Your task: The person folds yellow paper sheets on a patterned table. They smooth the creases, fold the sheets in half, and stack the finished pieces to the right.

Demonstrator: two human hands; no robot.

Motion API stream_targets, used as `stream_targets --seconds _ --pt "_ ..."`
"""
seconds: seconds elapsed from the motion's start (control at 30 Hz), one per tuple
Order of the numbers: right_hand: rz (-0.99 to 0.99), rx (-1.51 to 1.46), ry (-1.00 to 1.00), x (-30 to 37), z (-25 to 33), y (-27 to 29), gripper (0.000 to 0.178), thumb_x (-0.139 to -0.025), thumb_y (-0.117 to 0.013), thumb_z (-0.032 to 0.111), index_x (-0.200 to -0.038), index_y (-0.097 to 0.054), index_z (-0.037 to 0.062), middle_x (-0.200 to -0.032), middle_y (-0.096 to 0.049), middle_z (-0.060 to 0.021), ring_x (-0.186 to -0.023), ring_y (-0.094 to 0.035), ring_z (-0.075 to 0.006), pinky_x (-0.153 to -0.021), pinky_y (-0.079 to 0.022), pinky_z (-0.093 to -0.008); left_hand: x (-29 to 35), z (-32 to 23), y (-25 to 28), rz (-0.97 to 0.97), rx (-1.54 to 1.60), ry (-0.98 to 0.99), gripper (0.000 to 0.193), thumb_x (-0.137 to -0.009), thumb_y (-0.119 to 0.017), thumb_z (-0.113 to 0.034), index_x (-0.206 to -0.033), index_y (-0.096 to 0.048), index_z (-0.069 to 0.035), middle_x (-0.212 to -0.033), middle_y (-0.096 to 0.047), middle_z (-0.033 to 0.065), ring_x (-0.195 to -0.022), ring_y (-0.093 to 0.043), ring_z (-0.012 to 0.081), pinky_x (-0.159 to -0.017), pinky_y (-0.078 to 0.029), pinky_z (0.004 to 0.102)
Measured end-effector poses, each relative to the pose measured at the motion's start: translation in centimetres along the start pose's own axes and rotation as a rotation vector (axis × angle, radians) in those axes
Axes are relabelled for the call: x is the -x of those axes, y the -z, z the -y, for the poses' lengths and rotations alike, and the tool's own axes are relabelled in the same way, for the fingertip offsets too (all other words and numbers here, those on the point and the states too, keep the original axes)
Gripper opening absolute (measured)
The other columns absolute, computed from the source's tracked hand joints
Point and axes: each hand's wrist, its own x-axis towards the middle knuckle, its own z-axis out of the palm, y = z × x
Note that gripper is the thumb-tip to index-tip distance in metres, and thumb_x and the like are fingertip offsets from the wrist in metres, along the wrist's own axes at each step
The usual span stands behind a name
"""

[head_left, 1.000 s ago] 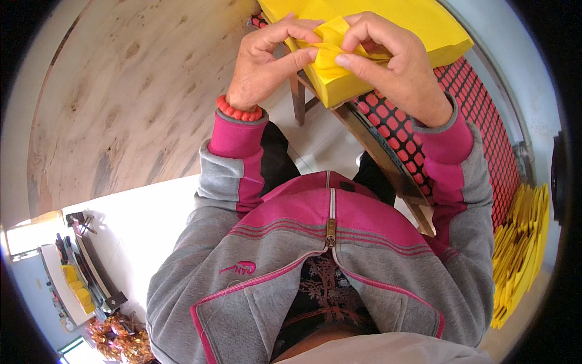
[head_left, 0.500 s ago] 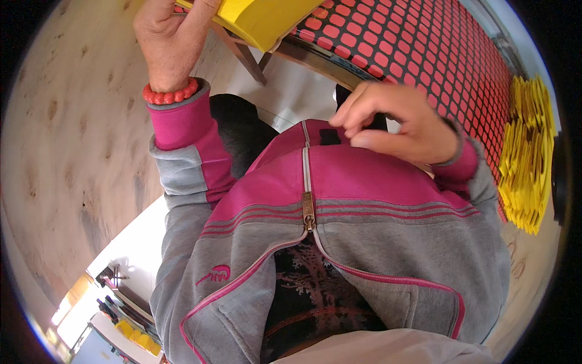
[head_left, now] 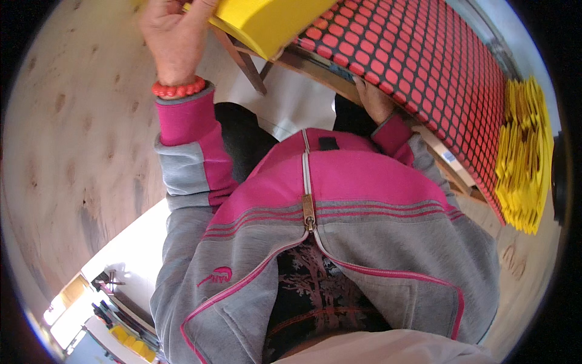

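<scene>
My left hand [head_left: 179, 36], with a red bead bracelet [head_left: 179, 89] at the wrist, is at the top left. Its thumb and fingers close on the left edge of a yellow folded piece [head_left: 270, 24], perhaps cloth or paper, which lies over the table's near left corner. The upper frame edge cuts off part of both. My right hand [head_left: 374, 100] reaches under the table's near edge, below the red and black patterned cover [head_left: 406, 54]. Its fingers are mostly hidden there, and I cannot see what they touch.
A stack of yellow folded pieces [head_left: 526, 158] hangs together at the table's right end. Beneath the tabletop, a wooden frame holds a pale box-like thing [head_left: 451, 161]. A wooden leg [head_left: 242, 60] stands at the near left. More yellow things [head_left: 133, 344] are at the lower left.
My right hand has moved from in front of my jacket, away from me, to under the table edge. My left hand keeps its hold on the yellow piece, shifting slightly right.
</scene>
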Motion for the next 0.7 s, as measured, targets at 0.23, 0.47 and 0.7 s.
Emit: stream_targets --seconds 0.23,0.47,0.7 --pt "-0.107 0.158 -0.046 -0.3 -1.9 -2.1 0.037 -0.097 -0.069 0.027 -0.123 -0.063 0.0014 -0.116 -0.066 -0.0173 -0.108 -0.063 -0.0353 -0.087 -0.052 -0.0456 -0.4 0.0 0.9 -0.084 -0.12 0.0 0.011 -0.096 -0.071 -0.001 -0.103 -0.063 -0.003 -0.103 -0.069 0.0042 -0.096 -0.066 0.0117 -0.085 -0.053 0.0265" --pt "0.179 0.2 -0.148 -0.6 1.2 0.6 0.034 -0.095 -0.071 0.025 -0.118 -0.065 0.0018 -0.113 -0.067 -0.0172 -0.103 -0.065 -0.0359 -0.086 -0.053 -0.0432 0.2 -1.5 1.6 0.156 -0.12 0.004 0.009 -0.094 -0.064 0.0 -0.099 -0.071 -0.004 -0.111 -0.07 0.0066 -0.104 -0.065 0.0157 -0.093 -0.048 0.0288" --pt "0.564 -0.5 0.411 -5.2 10.0 12.5 0.023 -0.087 -0.076 0.019 -0.105 -0.067 0.0069 -0.098 -0.069 -0.0123 -0.087 -0.069 -0.0315 -0.077 -0.055 -0.0377 -0.3 -2.3 1.7 0.306 -0.271 -0.066 0.02 -0.096 -0.058 0.005 -0.106 -0.074 0.0 -0.112 -0.069 0.0071 -0.105 -0.063 0.015 -0.091 -0.047 0.0272"
